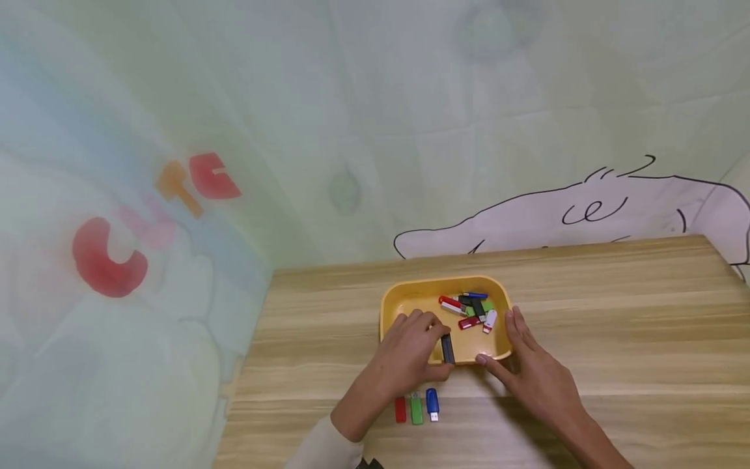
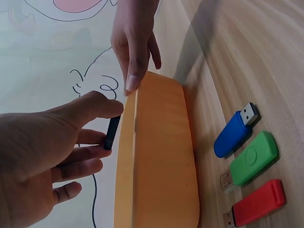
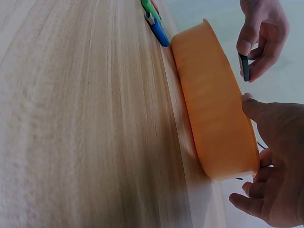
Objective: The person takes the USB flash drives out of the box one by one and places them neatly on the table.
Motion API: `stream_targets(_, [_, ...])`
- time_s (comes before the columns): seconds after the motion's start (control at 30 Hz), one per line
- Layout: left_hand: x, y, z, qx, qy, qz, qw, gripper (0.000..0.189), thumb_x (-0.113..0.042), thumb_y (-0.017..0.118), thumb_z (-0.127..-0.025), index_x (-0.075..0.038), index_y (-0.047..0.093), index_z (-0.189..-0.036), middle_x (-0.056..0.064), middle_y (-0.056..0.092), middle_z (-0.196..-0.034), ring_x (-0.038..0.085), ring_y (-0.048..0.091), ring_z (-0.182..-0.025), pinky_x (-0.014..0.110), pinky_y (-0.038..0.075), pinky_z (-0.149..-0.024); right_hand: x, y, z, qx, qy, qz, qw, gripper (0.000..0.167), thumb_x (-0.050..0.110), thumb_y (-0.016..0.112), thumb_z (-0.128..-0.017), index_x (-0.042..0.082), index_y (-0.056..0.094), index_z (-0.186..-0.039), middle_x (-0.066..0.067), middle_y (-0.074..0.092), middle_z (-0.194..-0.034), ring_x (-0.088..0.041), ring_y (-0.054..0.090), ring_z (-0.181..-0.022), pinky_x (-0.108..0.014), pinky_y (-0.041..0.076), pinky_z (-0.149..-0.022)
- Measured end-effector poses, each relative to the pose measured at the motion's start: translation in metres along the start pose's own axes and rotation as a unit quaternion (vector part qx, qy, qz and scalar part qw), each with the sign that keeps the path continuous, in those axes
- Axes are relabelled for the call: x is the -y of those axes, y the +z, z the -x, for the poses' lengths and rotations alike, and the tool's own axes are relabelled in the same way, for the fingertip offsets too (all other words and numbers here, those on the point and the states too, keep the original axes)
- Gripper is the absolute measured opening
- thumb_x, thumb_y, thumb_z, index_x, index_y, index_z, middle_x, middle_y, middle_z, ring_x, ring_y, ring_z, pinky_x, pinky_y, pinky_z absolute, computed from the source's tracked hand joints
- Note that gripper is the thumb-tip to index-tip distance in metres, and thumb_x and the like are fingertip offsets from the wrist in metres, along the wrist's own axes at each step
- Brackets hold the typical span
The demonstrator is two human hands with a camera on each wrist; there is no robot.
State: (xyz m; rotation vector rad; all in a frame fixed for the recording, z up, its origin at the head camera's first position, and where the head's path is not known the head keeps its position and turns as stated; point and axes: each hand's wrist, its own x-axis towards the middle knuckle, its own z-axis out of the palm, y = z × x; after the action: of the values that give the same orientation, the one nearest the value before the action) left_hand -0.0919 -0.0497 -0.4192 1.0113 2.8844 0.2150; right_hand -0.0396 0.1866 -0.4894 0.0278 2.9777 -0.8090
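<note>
Fingers of the left hand (image 1: 405, 350) pinch a black drive (image 1: 448, 350) by its ends, over the near rim of the tray (image 1: 412, 301). The right hand (image 1: 541, 378) clasps the tray's near right corner, likely steadying it. A red drive (image 1: 401, 410), green drive (image 1: 416, 410) and blue drive (image 1: 432, 402) line up on the near desk (image 1: 644, 345), apparently kept apart from the tray's jumbled drives (image 1: 478, 307).

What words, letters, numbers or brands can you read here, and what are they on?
"T": orange letter, on the backdrop.
"C": tilted red letter, same backdrop.
Too blurred to read: pink shape and upper red shape, same backdrop.
USB sticks: no readable print.
</note>
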Motion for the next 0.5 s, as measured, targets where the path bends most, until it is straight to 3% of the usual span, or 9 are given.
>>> stream_targets(0.2, [-0.005, -0.002, 0.006, 0.007, 0.029, 0.012, 0.9995, 0.057, -0.053, 0.087, -0.085, -0.019, 0.074, -0.128, -0.004, 0.07, -0.123, 0.013, 0.058, -0.109, 0.027, 0.047, -0.092, 0.0, -0.001, 0.0, 0.001, -0.001, 0.001, 1.0, 0.108, 0.077, 0.056, -0.095, 0.011, 0.016, -0.17, -0.017, 0.019, -0.176, -0.051, 0.059, -0.133, -0.06, 0.058, -0.087])
stream_targets(0.5, [-0.009, -0.001, 0.015, 0.024, 0.045, 0.008, 0.9987, 0.058, -0.057, 0.087, -0.083, -0.021, 0.075, -0.126, -0.006, 0.07, -0.12, 0.011, 0.057, -0.106, 0.025, 0.046, -0.09, -0.001, -0.001, 0.0, -0.006, -0.006, -0.004, 1.0, 0.107, 0.076, 0.057, -0.095, 0.01, 0.018, -0.17, -0.017, 0.02, -0.176, -0.051, 0.06, -0.131, -0.059, 0.058, -0.083])
